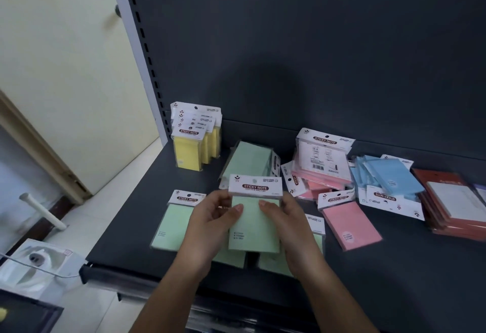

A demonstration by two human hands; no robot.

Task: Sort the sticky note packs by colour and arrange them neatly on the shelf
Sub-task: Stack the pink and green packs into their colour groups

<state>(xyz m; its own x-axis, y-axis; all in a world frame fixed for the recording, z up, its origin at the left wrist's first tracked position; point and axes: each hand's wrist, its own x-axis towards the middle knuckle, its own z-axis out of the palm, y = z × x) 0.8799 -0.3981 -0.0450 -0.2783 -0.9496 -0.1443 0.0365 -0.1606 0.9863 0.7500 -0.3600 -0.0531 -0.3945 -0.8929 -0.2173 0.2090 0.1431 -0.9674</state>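
As both hands gripped it above the dark shelf (pixel 368 267), a pale green sticky note pack (pixel 254 217) with a white "STICKY NOTE" header faced up. The left hand (pixel 213 214) and right hand (pixel 285 214) each pinched a side edge, thumbs on the front, fingers curled behind. More green packs (pixel 171 223) lay beneath; yellow packs (pixel 196 143) stood at the back left, pink packs (pixel 349 223) and blue packs (pixel 389 174) at the right.
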